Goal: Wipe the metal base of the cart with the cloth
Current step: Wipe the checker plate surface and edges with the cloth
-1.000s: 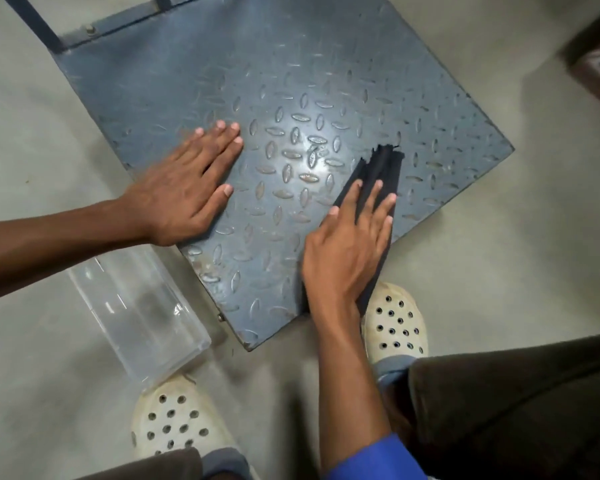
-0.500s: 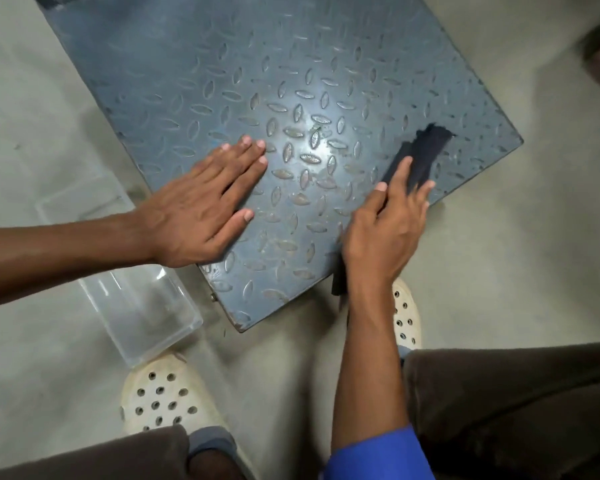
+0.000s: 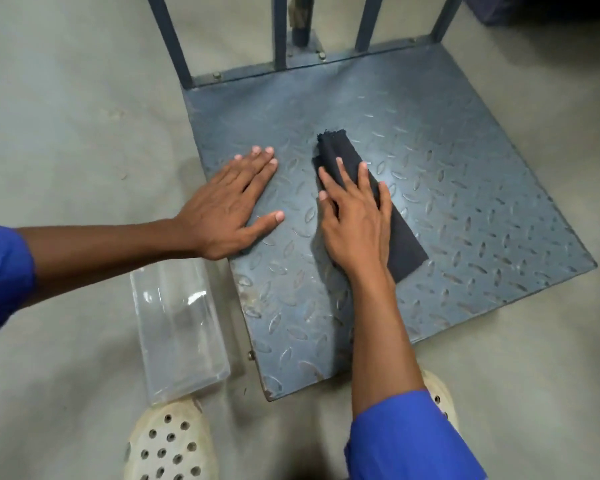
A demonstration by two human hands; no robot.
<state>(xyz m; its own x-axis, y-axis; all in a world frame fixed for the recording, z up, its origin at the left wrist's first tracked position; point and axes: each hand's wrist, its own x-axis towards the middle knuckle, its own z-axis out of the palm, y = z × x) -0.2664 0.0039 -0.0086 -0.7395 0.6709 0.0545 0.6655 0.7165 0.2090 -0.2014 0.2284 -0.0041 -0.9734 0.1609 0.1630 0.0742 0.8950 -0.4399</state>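
- we see the metal base (image 3: 458, 188) of the cart lying flat under our left hand (image 3: 229, 206) and right hand (image 3: 355, 220): a blue-grey plate with raised diamond tread, scuffed and rust-specked at the corner nearest our right forearm.
- the cloth (image 3: 404, 245) is dark and folded into a long strip, flat on the base beneath our right hand. its frayed end sticks out past the fingertips, its other end beside the wrist.

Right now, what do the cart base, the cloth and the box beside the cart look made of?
Cart base: seemingly painted steel tread plate, with a raised lozenge pattern, a blue-grey coat worn to a dull sheen, and rusty-looking chips at the near corner.
Cloth: woven fabric, matte black, frayed at the far end.
Box: probably clear plastic, glossy; the floor shows through and the walls glint.
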